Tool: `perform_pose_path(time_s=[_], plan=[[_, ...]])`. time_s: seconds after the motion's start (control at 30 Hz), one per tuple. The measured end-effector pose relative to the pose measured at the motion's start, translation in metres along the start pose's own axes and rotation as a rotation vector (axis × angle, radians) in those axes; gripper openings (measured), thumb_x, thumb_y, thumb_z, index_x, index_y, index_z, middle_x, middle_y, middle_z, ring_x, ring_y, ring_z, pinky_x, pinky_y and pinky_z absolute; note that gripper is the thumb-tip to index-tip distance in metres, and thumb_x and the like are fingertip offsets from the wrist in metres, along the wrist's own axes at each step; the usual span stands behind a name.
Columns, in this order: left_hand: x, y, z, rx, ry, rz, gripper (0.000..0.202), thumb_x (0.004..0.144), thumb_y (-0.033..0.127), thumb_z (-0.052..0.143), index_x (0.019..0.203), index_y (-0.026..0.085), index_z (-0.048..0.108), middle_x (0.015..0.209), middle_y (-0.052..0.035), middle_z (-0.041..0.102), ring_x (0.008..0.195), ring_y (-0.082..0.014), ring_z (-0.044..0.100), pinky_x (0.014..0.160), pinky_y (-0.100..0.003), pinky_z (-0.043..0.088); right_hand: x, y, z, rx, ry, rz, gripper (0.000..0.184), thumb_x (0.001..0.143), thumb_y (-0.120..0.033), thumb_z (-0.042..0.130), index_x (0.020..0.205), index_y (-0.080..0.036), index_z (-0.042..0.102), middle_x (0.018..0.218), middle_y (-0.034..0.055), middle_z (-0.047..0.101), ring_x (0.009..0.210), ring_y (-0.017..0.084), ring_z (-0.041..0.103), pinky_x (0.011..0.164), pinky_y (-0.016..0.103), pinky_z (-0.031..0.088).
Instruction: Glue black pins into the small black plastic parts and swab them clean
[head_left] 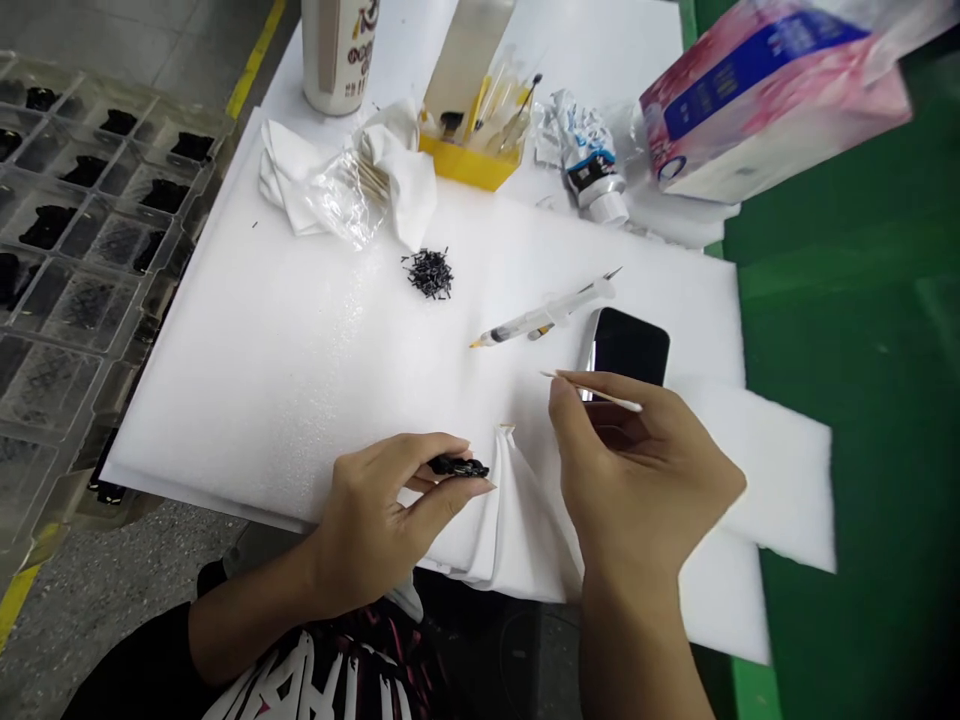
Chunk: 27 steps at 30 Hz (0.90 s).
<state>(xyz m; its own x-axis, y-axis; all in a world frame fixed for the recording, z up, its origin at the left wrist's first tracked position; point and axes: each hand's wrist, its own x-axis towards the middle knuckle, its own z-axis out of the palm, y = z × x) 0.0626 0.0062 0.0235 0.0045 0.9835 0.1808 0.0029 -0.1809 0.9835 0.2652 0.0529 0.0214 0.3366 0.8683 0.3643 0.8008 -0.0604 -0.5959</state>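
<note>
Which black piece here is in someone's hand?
The small black part pinched in the left hand; the others lie in a heap on white foam and in a clear tray.

Two hands in play: the left hand (382, 525) on one black part (459, 466), the right hand (637, 480) on one cotton swab (592, 390)! On the foam sheet (247, 380), one syringe (544, 315), one phone (628, 346), one pile of black bits (427, 273), too many to count! Up past the far edge, one bottle (337, 50), one tube (589, 155), one yellow holder (469, 163)!
</note>
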Motion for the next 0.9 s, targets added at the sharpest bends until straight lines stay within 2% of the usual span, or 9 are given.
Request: perform_pose_path(time_s=[0.1, 0.2, 0.3, 0.37, 0.43, 0.5, 0.63, 0.77, 0.9], plan=[[0.001, 0.0, 0.0, 0.007, 0.0, 0.011, 0.011, 0.105, 0.015, 0.092, 0.115, 0.013, 0.089, 0.104, -0.0101, 0.096, 0.089, -0.0219, 0.095, 0.083, -0.025, 0.082, 0.009, 0.006, -0.002, -0.086, -0.051, -0.206, 0.02, 0.107, -0.04, 0.074, 0.109, -0.026, 0.088, 0.112, 0.0103, 0.087, 0.08, 0.024, 0.076, 0.075, 0.041, 0.061], [0.0, 0.0, -0.001, 0.01, -0.005, 0.005, 0.012, 0.104, 0.015, 0.093, 0.116, 0.014, 0.089, 0.105, -0.01, 0.096, 0.088, -0.0221, 0.094, 0.083, -0.025, 0.081, 0.014, -0.003, -0.017, -0.157, -0.157, -0.362, 0.022, 0.109, -0.032, 0.07, 0.116, -0.029, 0.091, 0.112, 0.0084, 0.087, 0.083, 0.024, 0.079, 0.071, 0.038, 0.058], [0.0, 0.0, -0.001, 0.011, -0.013, -0.005, 0.014, 0.103, 0.015, 0.093, 0.116, 0.014, 0.09, 0.105, -0.0093, 0.095, 0.087, -0.022, 0.093, 0.081, -0.025, 0.081, 0.013, -0.036, -0.034, -0.249, -0.091, -0.535, 0.014, 0.113, -0.027, 0.076, 0.12, -0.026, 0.087, 0.102, 0.0042, 0.088, 0.072, 0.017, 0.075, 0.061, 0.032, 0.049], [0.0, 0.0, -0.001, 0.006, -0.019, -0.012, 0.013, 0.103, 0.015, 0.094, 0.116, 0.014, 0.09, 0.104, -0.0088, 0.095, 0.085, -0.0217, 0.093, 0.081, -0.026, 0.081, 0.015, -0.065, -0.031, -0.3, -0.101, -0.645, 0.013, 0.116, -0.025, 0.074, 0.124, -0.023, 0.084, 0.104, 0.0055, 0.088, 0.074, 0.017, 0.075, 0.061, 0.031, 0.047], [0.001, 0.0, -0.001, 0.001, -0.021, -0.024, 0.013, 0.102, 0.014, 0.094, 0.115, 0.013, 0.09, 0.104, -0.009, 0.095, 0.085, -0.0216, 0.093, 0.083, -0.026, 0.081, 0.025, -0.092, -0.012, -0.397, -0.32, -0.624, 0.02, 0.117, -0.016, 0.064, 0.124, -0.019, 0.082, 0.115, 0.0121, 0.087, 0.082, 0.02, 0.077, 0.066, 0.031, 0.049], [0.001, -0.001, -0.001, 0.002, -0.021, -0.034, 0.013, 0.102, 0.013, 0.094, 0.114, 0.012, 0.09, 0.104, -0.0093, 0.095, 0.085, -0.0218, 0.093, 0.084, -0.025, 0.08, 0.04, -0.112, 0.017, -0.57, -0.544, -0.49, 0.029, 0.108, -0.001, 0.056, 0.109, -0.017, 0.08, 0.108, 0.0136, 0.082, 0.074, 0.02, 0.069, 0.064, 0.031, 0.044], [0.0, -0.005, -0.002, 0.012, -0.029, -0.033, 0.014, 0.1, 0.014, 0.096, 0.114, 0.014, 0.09, 0.104, -0.0081, 0.095, 0.084, -0.0218, 0.092, 0.082, -0.026, 0.08, 0.065, -0.129, 0.06, -0.684, -0.634, -0.443, 0.037, 0.096, 0.01, 0.051, 0.107, -0.012, 0.078, 0.095, 0.0139, 0.073, 0.069, 0.022, 0.062, 0.06, 0.032, 0.031], [-0.002, -0.01, -0.001, 0.024, -0.051, -0.021, 0.015, 0.102, 0.02, 0.096, 0.116, 0.017, 0.09, 0.103, -0.0075, 0.095, 0.084, -0.0231, 0.092, 0.078, -0.027, 0.081, 0.073, -0.134, 0.064, -0.778, -0.713, -0.441, 0.044, 0.095, 0.01, 0.046, 0.114, -0.01, 0.08, 0.099, 0.0182, 0.074, 0.072, 0.024, 0.064, 0.06, 0.034, 0.029], [-0.004, -0.013, 0.0, 0.043, -0.036, -0.026, 0.017, 0.103, 0.024, 0.096, 0.118, 0.018, 0.09, 0.105, -0.0082, 0.095, 0.084, -0.0238, 0.092, 0.08, -0.029, 0.081, 0.083, -0.138, 0.062, -0.805, -0.787, -0.521, 0.042, 0.1, 0.005, 0.047, 0.114, -0.012, 0.083, 0.111, 0.0224, 0.077, 0.083, 0.027, 0.069, 0.066, 0.035, 0.032]])
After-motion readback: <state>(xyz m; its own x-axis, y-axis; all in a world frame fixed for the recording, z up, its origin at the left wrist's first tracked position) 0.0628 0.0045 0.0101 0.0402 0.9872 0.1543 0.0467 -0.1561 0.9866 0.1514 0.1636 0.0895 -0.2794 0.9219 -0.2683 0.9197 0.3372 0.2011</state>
